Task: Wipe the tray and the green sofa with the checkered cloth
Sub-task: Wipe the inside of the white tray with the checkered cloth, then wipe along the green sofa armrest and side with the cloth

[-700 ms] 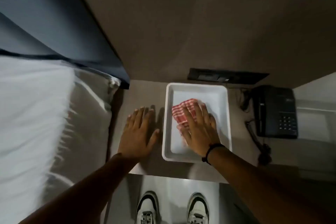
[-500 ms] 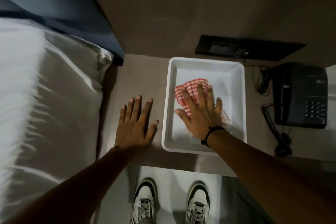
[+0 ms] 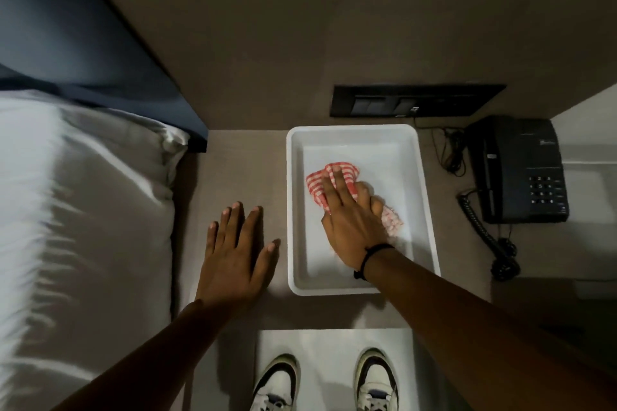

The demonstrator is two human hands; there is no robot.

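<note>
Beige tabletop (image 3: 233, 170) bears tray (image 3: 354, 133), beside bed (image 3: 83, 210)

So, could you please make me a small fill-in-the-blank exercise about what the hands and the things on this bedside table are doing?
1. The right hand presses the red checkered ____ onto the floor of the white tray.
2. The left hand lies flat on the tabletop and holds ____.
3. The black ____ with the coiled cord stands to the right of the tray.

Missing words: cloth; nothing; telephone.
</note>
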